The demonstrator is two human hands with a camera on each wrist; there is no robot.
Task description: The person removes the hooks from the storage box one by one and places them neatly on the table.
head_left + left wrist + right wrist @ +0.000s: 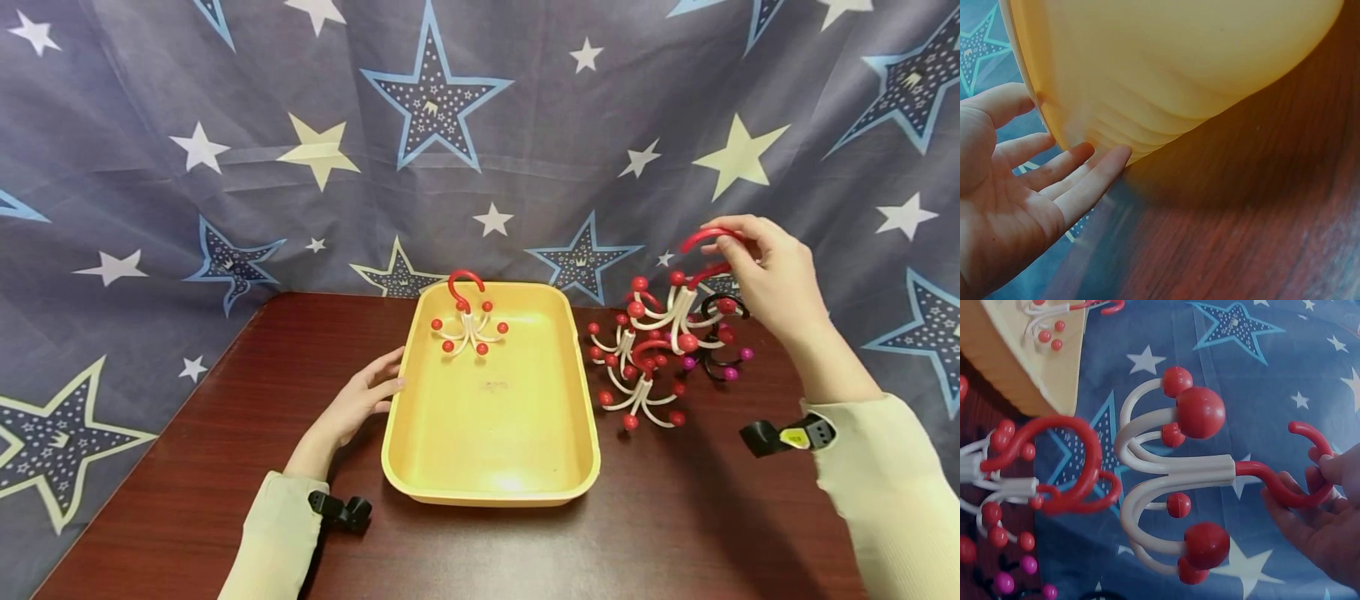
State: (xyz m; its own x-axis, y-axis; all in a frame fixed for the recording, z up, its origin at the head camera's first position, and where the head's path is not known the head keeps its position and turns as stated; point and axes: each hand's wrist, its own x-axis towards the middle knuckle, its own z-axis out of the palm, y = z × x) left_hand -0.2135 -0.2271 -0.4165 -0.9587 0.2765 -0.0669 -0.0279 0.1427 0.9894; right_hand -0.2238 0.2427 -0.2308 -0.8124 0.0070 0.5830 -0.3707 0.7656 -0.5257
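Note:
My right hand pinches the red hook of a white multi-arm hanger with red ball tips. It hangs in the air right of the yellow tray, above the other hangers. My left hand touches the tray's left side with extended fingers. In the left wrist view, the fingertips lie against the outer wall. One red-and-white hanger stands in the far left part of the tray, hook upward.
Right of the tray stand other red-and-white hangers on the dark wooden table, close together. Beside them is a black hanger with magenta balls. A star-patterned curtain hangs behind the table.

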